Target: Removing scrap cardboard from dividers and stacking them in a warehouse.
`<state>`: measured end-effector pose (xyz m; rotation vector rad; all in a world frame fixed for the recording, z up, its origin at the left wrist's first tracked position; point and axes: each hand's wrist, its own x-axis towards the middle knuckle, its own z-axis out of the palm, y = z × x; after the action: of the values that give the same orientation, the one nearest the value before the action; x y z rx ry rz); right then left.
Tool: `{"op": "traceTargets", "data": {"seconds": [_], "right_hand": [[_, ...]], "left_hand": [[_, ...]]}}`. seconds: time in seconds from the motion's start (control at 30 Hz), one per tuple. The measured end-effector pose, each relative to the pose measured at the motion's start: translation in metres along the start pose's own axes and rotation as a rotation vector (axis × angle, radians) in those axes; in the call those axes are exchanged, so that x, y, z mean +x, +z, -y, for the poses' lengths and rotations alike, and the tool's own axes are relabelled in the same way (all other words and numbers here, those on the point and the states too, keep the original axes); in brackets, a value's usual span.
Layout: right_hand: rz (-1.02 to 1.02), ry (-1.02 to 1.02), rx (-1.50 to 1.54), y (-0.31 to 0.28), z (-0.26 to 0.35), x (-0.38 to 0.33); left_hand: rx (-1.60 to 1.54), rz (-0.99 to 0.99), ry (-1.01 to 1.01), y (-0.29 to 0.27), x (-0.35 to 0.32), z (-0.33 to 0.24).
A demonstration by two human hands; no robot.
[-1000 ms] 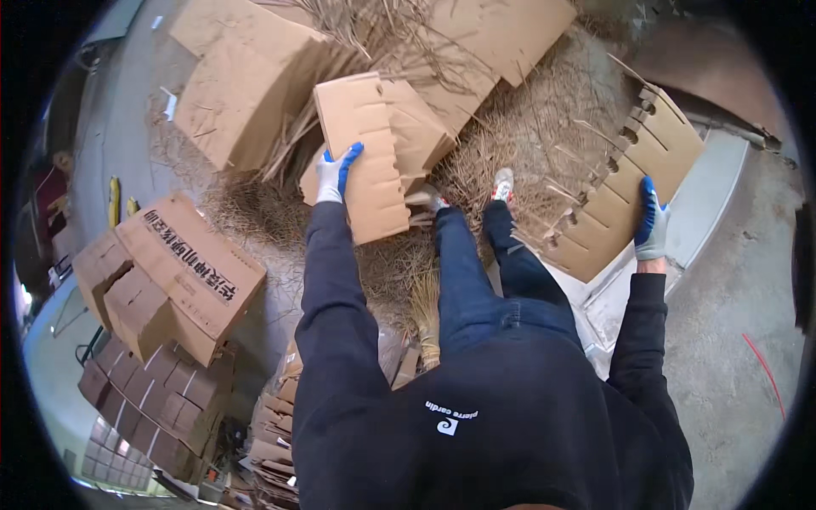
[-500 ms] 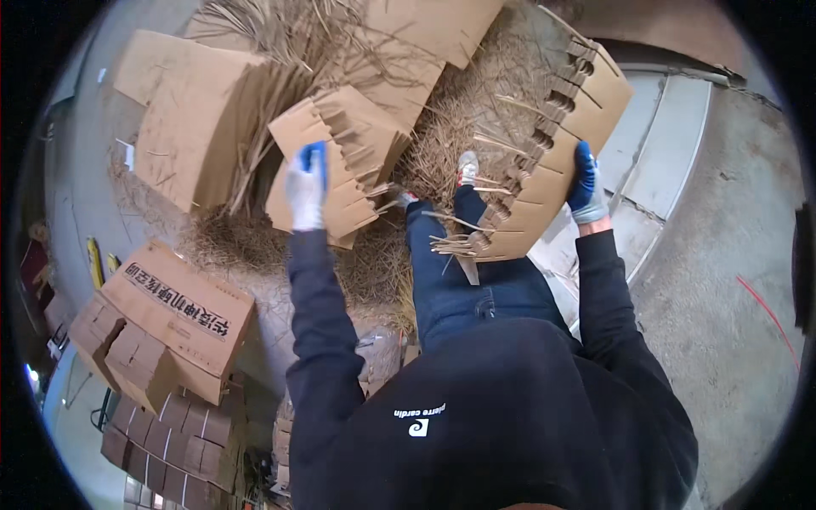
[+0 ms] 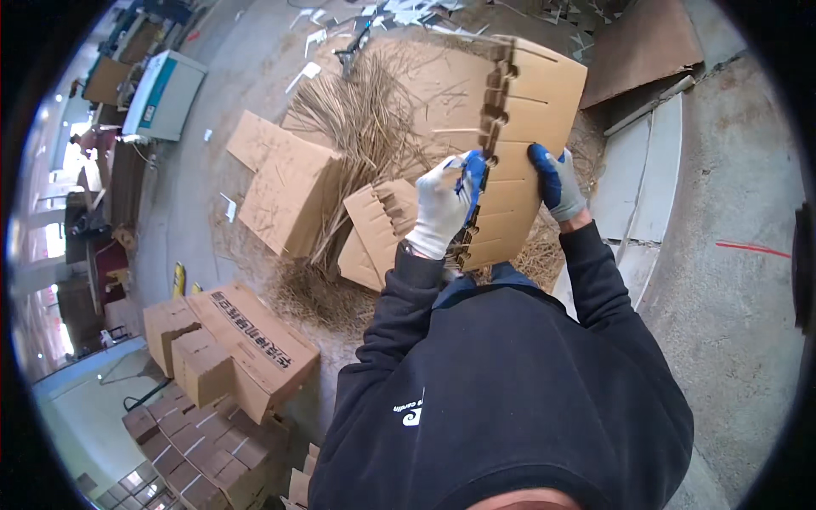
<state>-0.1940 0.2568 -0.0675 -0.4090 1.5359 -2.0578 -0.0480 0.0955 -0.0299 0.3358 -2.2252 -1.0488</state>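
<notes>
I hold a stack of slotted cardboard sheets (image 3: 520, 110) upright in front of my body, with notches running down its left edge. My right hand (image 3: 559, 183), in a white glove with blue coating, grips the stack's right side. At the notched edge is my left hand (image 3: 446, 202), gloved alike, its fingers curled together against the notches. Whatever lies between those fingers is hidden. A smaller notched cardboard stack (image 3: 364, 223) lies just left of my left hand. Thin cardboard scrap strips (image 3: 361, 110) heap up beyond it.
A plain cardboard stack (image 3: 289, 191) lies left of the scraps. Nearer stands a printed carton (image 3: 255, 340), with bundled brown cardboard pieces (image 3: 204, 438) below it. White panels (image 3: 637, 170) lie on the floor at right, near a large brown sheet (image 3: 642, 51). A white-and-teal cabinet (image 3: 166, 95) stands far left.
My left hand has moved right, from over the smaller stack to the held stack's notched edge. The held stack stands more upright, and strips that stuck out from its notches no longer show. My view has shifted.
</notes>
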Motion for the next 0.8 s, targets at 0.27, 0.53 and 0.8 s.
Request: {"op": "traceTargets", "data": {"seconds": [0.27,0.53,0.8], "right_hand": [[-0.076,-0.173,-0.068,-0.018,0.048,-0.012],[-0.176,-0.211,0.078,-0.031,0.055,-0.015],[-0.332,-0.303,0.024,-0.093,0.063,-0.012]], "left_hand": [[0.31,-0.093,0.465,0.019,0.028,-0.021],[-0.068,-0.422,0.033,0.049,0.03,-0.02],[-0.637,-0.012,-0.384,0.031,0.047,-0.034]]}}
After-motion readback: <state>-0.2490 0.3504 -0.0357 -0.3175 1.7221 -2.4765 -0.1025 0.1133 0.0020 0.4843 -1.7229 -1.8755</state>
